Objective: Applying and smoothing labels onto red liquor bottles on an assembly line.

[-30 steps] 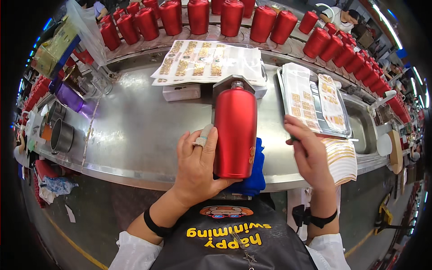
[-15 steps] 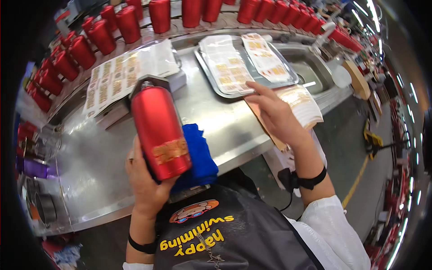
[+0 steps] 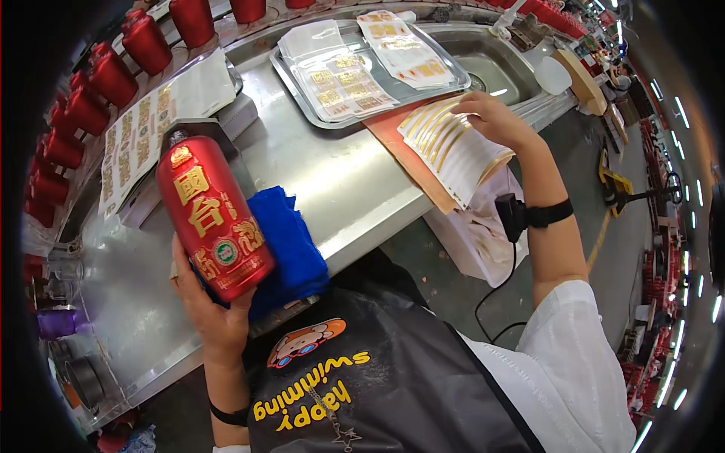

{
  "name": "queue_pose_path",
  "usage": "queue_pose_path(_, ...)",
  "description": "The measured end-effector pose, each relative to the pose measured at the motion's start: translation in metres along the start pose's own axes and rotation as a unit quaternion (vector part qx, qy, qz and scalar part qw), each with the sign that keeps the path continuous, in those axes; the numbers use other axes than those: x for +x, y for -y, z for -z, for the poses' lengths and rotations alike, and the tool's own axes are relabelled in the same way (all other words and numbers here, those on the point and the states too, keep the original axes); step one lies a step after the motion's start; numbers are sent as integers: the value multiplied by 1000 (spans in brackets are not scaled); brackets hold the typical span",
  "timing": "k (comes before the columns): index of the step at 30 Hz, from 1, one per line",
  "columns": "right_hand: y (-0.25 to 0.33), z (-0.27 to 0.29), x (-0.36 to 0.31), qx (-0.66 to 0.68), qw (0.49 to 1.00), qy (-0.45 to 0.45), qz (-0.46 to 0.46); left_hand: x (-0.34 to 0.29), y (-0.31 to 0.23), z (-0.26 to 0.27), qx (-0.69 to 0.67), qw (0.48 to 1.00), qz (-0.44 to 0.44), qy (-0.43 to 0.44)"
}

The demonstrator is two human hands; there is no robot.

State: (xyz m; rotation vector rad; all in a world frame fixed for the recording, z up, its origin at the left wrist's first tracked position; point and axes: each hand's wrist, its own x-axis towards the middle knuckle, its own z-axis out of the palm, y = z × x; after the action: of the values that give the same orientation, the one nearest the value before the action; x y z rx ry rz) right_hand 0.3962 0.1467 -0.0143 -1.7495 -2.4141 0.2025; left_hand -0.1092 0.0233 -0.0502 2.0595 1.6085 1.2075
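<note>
My left hand (image 3: 215, 313) is wrapped round the lower end of a red bottle (image 3: 214, 219) with raised gold decoration. The bottle lies tilted, its neck in a dark cradle (image 3: 202, 127) on the steel table. Over the far end of a stack of white sheets with gold stripes (image 3: 438, 143), my right hand (image 3: 495, 121) has its fingers bent and drawn together. Its fingertips meet the top sheet near the corner; whether a strip is pinched there is too small to tell. A blue cloth (image 3: 288, 253) sits beside the bottle.
A metal tray (image 3: 325, 119) holds sheets of gold labels. More label sheets (image 3: 162, 124) lie on a box at left. Several red bottles (image 3: 113, 75) line the far edge. A sink (image 3: 491, 68) is set in at far right; a cable (image 3: 483, 321) hangs from my right wrist.
The bottle has turned, bringing its gold-decorated front into view. My right hand has moved from beside the tray to the gold-striped sheets, its fingers now bent. The view has shifted.
</note>
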Motion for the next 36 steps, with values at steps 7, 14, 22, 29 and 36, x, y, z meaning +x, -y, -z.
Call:
queue_pose_path(7, 31, -25, 22, 40, 998, 37, -1, -1, 2, -1, -13, 1000, 11, 4)
queue_pose_path(14, 37, -30, 13, 3, 999, -28, 29, 0, -3, -4, -78, 996, 33, 0)
queue_pose_path(22, 41, -37, 12, 33, 996, -71, 44, -2, 0, -6, -83, 996, 20, 1)
queue_pose_path(29, 41, -39, 17, 7, 988, -126, 85, 1, 0, -6, -53, 999, 5, 2)
queue_pose_path(36, 78, -14, 14, 173, 977, -106, 72, -5, 1, -4, -121, 991, 59, 24)
